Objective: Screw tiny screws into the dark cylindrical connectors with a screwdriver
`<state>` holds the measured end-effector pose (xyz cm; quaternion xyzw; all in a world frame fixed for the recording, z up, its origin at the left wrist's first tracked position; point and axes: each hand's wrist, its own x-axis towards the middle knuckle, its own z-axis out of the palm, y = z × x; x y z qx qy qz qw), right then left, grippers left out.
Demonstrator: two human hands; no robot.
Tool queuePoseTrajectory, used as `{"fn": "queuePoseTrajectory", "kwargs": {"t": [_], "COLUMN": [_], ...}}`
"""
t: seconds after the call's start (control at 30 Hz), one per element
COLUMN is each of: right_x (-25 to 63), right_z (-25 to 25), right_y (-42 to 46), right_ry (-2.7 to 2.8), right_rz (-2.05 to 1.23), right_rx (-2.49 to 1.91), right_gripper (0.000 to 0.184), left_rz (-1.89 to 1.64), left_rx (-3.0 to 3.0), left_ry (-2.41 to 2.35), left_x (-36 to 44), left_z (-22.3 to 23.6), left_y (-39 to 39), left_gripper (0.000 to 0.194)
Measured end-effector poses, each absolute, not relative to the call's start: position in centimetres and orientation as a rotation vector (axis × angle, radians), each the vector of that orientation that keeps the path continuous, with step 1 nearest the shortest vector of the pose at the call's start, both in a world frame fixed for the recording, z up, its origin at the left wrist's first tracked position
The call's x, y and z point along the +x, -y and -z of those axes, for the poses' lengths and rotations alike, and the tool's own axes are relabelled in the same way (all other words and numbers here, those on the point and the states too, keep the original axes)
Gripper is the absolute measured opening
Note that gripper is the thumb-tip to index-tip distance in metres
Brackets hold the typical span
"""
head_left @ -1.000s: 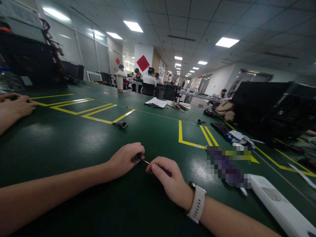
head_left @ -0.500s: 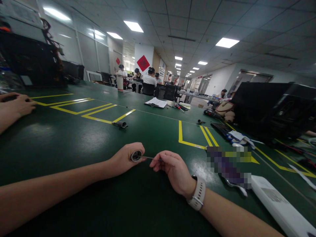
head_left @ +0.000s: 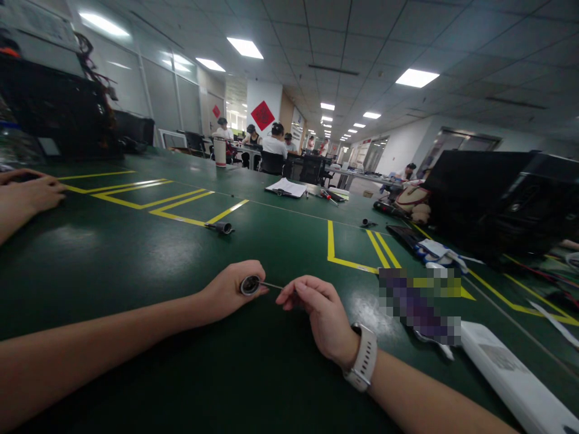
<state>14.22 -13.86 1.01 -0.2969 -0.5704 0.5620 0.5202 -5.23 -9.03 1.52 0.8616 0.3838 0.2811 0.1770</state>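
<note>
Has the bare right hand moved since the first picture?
Yes: the bare right hand has shifted slightly rightward and higher in view, judged against the flat yellow tape strip.

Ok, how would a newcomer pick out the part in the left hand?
At the green table's near middle, the left hand is beside the right hand, whose wrist wears a pale-strapped watch. The left hand grips a hollow, round-mouthed metal part. Unlike the similar dark part lying by the yellow tape, it is held, with a thin metal shaft reaching its rim.
</note>
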Motion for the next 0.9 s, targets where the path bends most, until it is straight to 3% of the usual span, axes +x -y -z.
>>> {"fn": "queuePoseTrajectory", "kwargs": {"t": [0.37, 0.9], "right_x": [14.4, 14.5], "right_z": [-1.7, -1.7], "right_y": [15.0, 15.2], "right_ry": [1.712, 1.696], "right_rz": [-0.97, -0.912], "right_rx": [-0.853, -0.854], "right_gripper": [0.027, 0.026], "left_rz": [-0.862, -0.858], "left_rx": [2.367, 2.373], "left_ry": [-1.15, -1.191], "left_x": [-5.3, -5.2], "left_z": [-1.1, -1.3], "left_y": [8.4, 8.6], "left_gripper": [0.02, 0.02]}}
